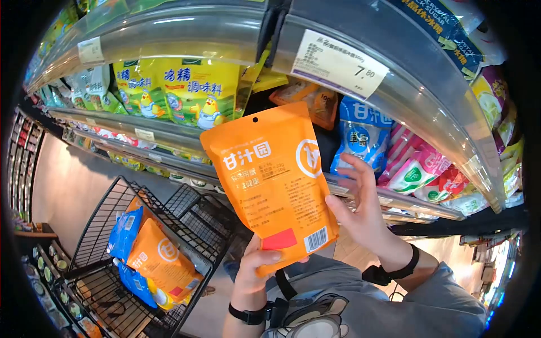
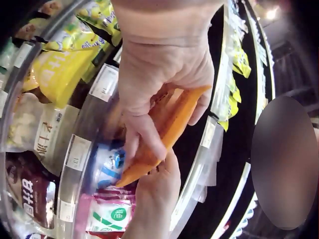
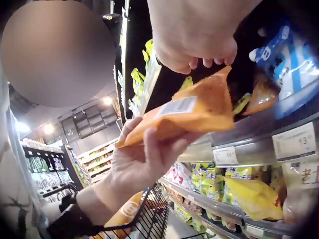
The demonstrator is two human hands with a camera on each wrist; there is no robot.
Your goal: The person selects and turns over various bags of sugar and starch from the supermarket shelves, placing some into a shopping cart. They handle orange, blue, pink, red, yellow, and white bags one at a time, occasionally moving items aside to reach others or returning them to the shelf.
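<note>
An orange pouch (image 1: 270,191) with white lettering and a barcode stands tilted, its printed face toward the head camera. My left hand (image 1: 256,267) grips its lower corner, thumb across the front. Beside the pouch's right edge is my right hand (image 1: 360,203), its fingers spread and its thumb at that edge. In the right wrist view, the left hand (image 3: 147,159) supports the pouch (image 3: 184,117) from below while the right hand (image 3: 199,40) is close above it. The left wrist view shows the pouch (image 2: 174,127) edge-on between both hands.
A black wire cart (image 1: 121,197) at lower left holds another orange pouch (image 1: 160,253) and blue packs (image 1: 124,231). Behind the hands, shelves carry yellow seasoning bags (image 1: 200,93), a blue bag (image 1: 360,132) and pink bags (image 1: 414,160). A price tag (image 1: 341,63) faces the shelf front.
</note>
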